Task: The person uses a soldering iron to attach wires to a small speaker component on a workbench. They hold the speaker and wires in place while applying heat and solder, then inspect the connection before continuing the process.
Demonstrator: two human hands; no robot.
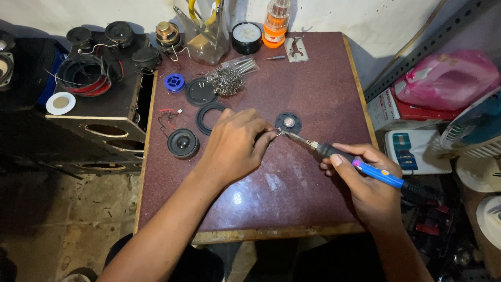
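Observation:
My right hand grips a blue-handled soldering iron, whose metal tip reaches left to a small round black speaker part on the maroon table. My left hand rests on the table just left of that part, fingers curled, pinching something thin beside the iron's tip; what it pinches is too small to tell. The tip and my left fingertips meet at the part's left edge.
A small speaker, black rings, a steel-wool ball, a blue solder spool and a plastic jar lie on the table. A dark speaker box stands at left. A pink bag and boxes sit at right.

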